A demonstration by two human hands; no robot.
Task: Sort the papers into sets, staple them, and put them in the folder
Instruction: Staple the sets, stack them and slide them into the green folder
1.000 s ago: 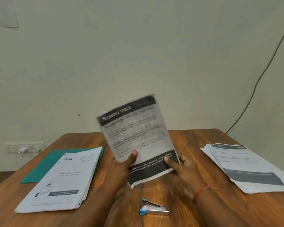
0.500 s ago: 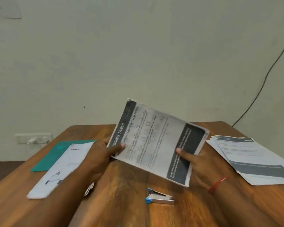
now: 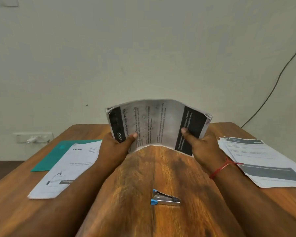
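Observation:
I hold a set of printed papers (image 3: 157, 124) on its long edge above the middle of the wooden table (image 3: 161, 170), turned sideways and bowed. My left hand (image 3: 117, 147) grips its left end at the black header band. My right hand (image 3: 197, 145) grips the right end at the black footer band. A small silver stapler (image 3: 166, 200) with blue ends lies on the table below the papers, near me. A green folder (image 3: 49, 159) lies at the left, partly under a white paper stack (image 3: 68, 168).
Another stack of printed sheets (image 3: 261, 161) lies fanned at the table's right edge. A wall socket with a white plug (image 3: 33, 137) sits low on the left wall. A black cable (image 3: 278, 77) runs down the right wall.
The paper set has turned from upright to sideways. My hands have shifted to its two short ends, and the set now stands on its long edge and bows.

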